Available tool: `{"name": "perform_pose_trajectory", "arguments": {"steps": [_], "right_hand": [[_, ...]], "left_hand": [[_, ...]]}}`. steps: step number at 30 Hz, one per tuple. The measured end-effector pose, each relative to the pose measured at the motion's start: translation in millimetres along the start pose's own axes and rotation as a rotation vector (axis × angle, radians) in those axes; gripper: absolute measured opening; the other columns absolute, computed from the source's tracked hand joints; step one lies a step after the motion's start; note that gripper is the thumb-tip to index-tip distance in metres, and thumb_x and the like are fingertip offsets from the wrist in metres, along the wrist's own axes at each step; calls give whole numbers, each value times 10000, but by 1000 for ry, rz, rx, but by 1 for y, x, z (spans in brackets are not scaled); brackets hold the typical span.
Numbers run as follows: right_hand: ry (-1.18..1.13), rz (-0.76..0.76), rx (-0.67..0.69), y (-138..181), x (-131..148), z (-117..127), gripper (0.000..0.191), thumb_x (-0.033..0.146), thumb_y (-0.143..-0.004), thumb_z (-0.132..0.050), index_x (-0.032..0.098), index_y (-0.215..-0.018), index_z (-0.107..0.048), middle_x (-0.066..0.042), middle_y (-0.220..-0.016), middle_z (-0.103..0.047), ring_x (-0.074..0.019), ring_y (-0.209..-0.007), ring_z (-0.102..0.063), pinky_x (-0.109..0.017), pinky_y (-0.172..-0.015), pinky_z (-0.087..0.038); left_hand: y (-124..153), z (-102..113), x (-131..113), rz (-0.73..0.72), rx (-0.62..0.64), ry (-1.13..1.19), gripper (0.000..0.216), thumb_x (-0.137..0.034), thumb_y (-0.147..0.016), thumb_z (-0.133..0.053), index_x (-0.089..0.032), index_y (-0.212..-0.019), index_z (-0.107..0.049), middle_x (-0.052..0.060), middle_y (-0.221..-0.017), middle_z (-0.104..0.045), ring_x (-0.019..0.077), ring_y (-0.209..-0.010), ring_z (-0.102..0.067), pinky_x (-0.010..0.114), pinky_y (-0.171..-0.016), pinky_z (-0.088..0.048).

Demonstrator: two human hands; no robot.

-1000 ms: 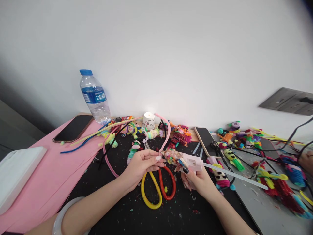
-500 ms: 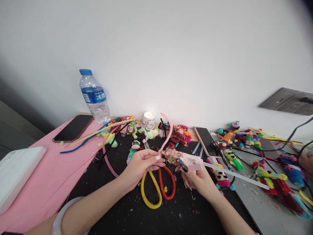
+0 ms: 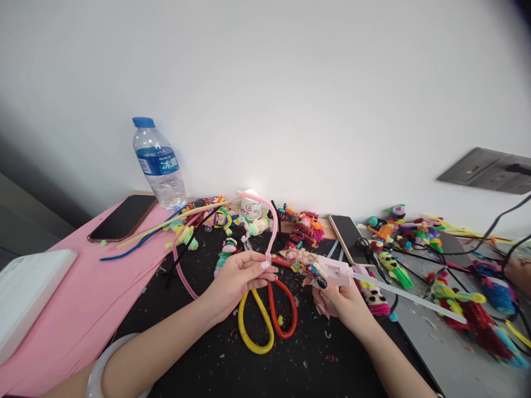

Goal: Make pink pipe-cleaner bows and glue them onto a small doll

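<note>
Pinching with the left hand, between thumb and fingertips, the lower end of a pink pipe cleaner, arching up toward 12 o'clock. Gripping with the right hand, fingers curled closed, a pink glue gun, nozzle pointing to 9 o'clock at a colourful fuzzy figure just beside the pinched end. Lying on the black table under both hands, scissors with yellow and red handles. Standing far at 10 o'clock, a water bottle.
</note>
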State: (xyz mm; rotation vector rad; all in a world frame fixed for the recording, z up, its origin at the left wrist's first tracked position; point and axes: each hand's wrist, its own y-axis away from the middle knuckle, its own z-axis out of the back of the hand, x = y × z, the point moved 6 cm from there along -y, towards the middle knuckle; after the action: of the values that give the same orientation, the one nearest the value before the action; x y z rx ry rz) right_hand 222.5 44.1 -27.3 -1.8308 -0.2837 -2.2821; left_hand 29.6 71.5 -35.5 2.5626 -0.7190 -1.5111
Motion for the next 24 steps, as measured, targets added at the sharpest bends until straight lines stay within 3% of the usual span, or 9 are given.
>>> {"name": "perform_pose_trajectory", "arguments": {"steps": [15,24], "right_hand": [[-174,-59,76,3,-2,-12,488,620,-779,-487,146,-884,-539,56,-473,-444,-77,-357,-387,-222,-384,-314],[-214,-37,43,3,-1,-12,465,598,-782,-506,142,-861,-548,60,-459,-438,-66,-343,-379,-210,-376,-306]], "left_hand": [[3,-8,4,53,132,94,195,-214,-705,-718,-145,-784,-554,22,-723,-683,91,-639,-654,139,-566,-503],[2,-8,5,57,167,124,152,-201,-737,-690,-149,-784,-555,14,-714,-671,85,-639,-653,132,-562,-505]]}}
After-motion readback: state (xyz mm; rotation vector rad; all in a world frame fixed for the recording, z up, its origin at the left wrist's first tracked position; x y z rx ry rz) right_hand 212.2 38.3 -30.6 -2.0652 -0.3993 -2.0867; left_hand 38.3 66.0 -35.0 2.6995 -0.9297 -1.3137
